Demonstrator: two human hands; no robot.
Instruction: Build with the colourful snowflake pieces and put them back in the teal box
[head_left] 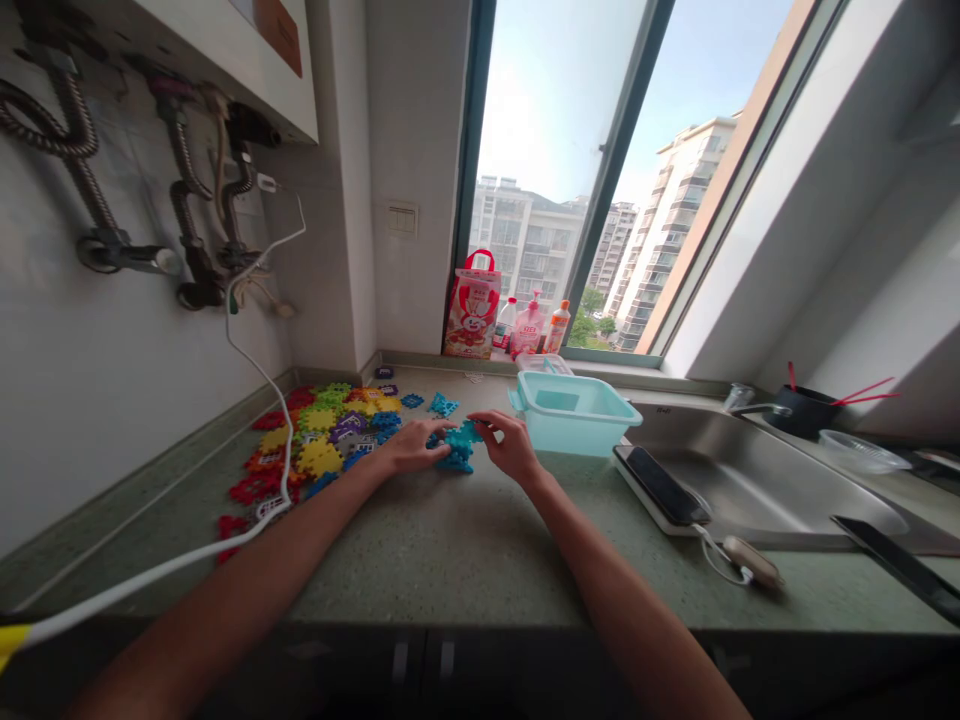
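Observation:
Between my two hands is a small assembly of blue and teal interlocking plastic pieces (459, 445), resting on or just above the counter. My left hand (415, 447) closes on its left side, fingers partly over it. My right hand (510, 443) pinches its upper right edge with thumb and fingers. Just behind stands a separate small blue assembly (444, 404). A lone dark blue piece (411, 400) lies further left. Beside my left hand spreads a pile of interlocking pieces in red, orange, yellow (319, 456), green, purple and blue.
A light teal plastic basin (577, 428) stands right of my hands. A phone (661, 484) with a cable lies by the steel sink (750, 480). A white cable (259, 372) hangs across the pile. Bottles (529, 326) and a red bag (472, 315) stand on the sill.

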